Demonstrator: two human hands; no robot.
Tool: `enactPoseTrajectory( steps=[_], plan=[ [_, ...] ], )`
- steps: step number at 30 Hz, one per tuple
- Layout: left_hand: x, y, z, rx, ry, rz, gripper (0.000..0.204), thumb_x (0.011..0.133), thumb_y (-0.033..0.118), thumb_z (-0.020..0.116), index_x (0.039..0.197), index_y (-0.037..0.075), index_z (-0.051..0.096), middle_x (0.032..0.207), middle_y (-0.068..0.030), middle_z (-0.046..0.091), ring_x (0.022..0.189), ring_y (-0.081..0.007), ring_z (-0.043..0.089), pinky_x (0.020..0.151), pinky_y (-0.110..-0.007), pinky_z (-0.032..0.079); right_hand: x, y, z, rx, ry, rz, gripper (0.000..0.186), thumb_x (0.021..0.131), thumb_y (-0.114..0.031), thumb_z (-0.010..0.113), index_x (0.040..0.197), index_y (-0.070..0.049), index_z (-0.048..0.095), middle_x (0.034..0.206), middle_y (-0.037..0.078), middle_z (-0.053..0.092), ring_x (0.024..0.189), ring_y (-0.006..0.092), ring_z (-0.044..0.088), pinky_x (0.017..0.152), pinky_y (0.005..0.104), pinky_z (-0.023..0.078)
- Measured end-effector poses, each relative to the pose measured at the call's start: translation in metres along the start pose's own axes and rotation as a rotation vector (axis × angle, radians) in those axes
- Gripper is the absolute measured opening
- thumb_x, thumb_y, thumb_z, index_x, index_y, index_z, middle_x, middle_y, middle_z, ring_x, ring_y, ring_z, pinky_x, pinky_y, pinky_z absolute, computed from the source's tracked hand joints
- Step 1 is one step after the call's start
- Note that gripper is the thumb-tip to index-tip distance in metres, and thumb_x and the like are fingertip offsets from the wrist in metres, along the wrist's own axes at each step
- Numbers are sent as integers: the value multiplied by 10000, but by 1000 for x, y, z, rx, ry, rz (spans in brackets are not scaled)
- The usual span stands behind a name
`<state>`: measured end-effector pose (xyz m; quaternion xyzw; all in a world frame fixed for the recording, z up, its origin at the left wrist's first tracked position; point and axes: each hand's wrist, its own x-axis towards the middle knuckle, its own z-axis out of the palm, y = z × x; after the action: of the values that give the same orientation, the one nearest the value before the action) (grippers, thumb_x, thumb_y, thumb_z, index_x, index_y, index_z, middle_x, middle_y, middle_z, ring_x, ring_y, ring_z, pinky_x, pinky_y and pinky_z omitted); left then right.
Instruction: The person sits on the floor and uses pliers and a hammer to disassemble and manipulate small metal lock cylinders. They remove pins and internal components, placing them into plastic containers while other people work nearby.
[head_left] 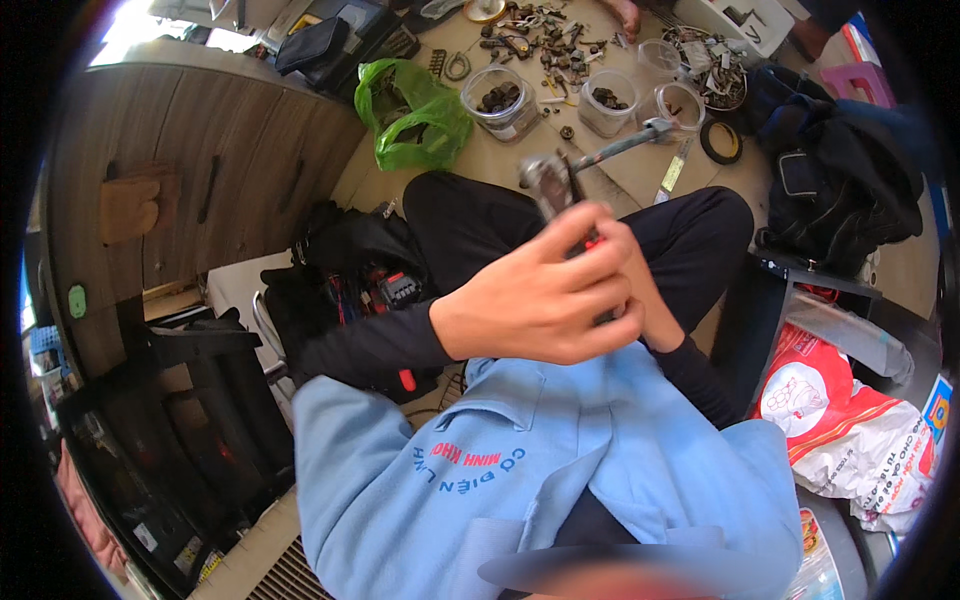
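Both my hands are clasped together in front of my chest around a pair of pliers [549,186] with red on the handles, whose grey metal jaws stick up above my fingers. My left hand [535,295] wraps over the handles from the left. My right hand [655,310] is mostly hidden behind the left hand, gripping the same handles. I sit with crossed legs in black trousers [470,215].
On the floor ahead lie a hammer [625,145], a green plastic bag [410,115], clear jars [500,100] with small metal parts, a black tape ring [720,142] and scattered hardware. A black tool bag [350,270] sits at my left, a black jacket [840,170] and printed sack [850,430] at right. Another person's hand [625,15] reaches in at the top.
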<state>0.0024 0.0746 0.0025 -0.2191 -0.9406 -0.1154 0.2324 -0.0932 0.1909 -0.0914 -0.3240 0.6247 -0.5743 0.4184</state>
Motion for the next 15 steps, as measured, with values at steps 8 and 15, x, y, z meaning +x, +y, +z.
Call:
enactPoseTrajectory(
  steps=[8, 15],
  plan=[
    [-13, 0, 51, 114, 903, -245, 195, 840, 183, 678, 1003, 75, 691, 861, -105, 661, 983, -339, 675, 896, -533, 497, 19, -15, 2, -59, 142, -67, 215, 890, -161, 648, 795, -9, 531, 643, 59, 549, 608, 106, 471, 567, 310, 414],
    [-1, -35, 21, -190, 543, 209, 359, 777, 0, 732, 960, 72, 432, 643, -46, 528, 520, -208, 511, 509, -341, 443, 10, -13, 11, 110, -188, -89, 173, 800, -143, 671, 869, -13, 579, 783, -5, 598, 802, 48, 502, 653, 278, 468]
  ],
)
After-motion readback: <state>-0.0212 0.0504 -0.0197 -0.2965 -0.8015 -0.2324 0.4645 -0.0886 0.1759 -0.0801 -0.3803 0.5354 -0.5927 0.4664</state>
